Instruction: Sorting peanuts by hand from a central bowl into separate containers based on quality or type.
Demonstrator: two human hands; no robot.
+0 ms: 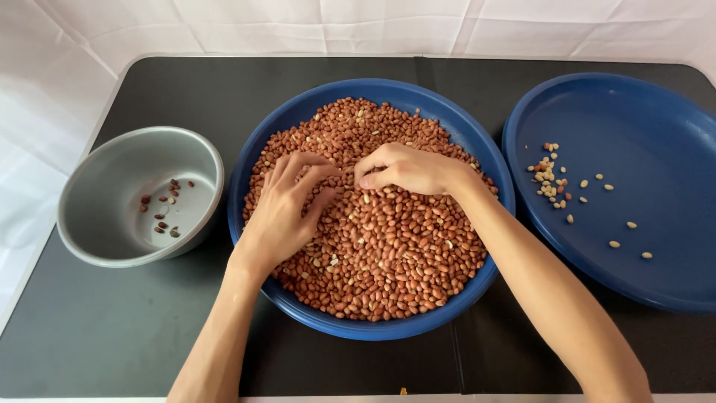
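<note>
Overhead view of a person sorting at a black rectangular table [112,336] backed by white cloth [224,26]. Centre: a wide, shallow, round blue dish [477,145] heaped almost to its rim with red-brown skinned peanuts [388,254], a few pale skinless kernels scattered among them. The left hand [287,209] lies palm down on the left part of the heap, fingers spread and bent, their tips pressing into the nuts; it grips nothing that can be seen. The right hand [406,170] rests on the upper middle of the heap, knuckles up and fingers curled under toward the thumb in a pinch; whether a nut sits between the fingertips cannot be told from here. The fingertips of the two hands are close together, just apart, above the centre of the pile. Left of the dish, near but not touching it: a round grey metal bowl [97,231] holding a small handful of dark, discoloured nuts [165,209] on its bottom. Right of the dish, its edge just beside it: a second large round blue tray [656,119], bearing a small cluster of pale skinless peanuts [550,179] near its left side and several loose pale ones spread further right
</note>
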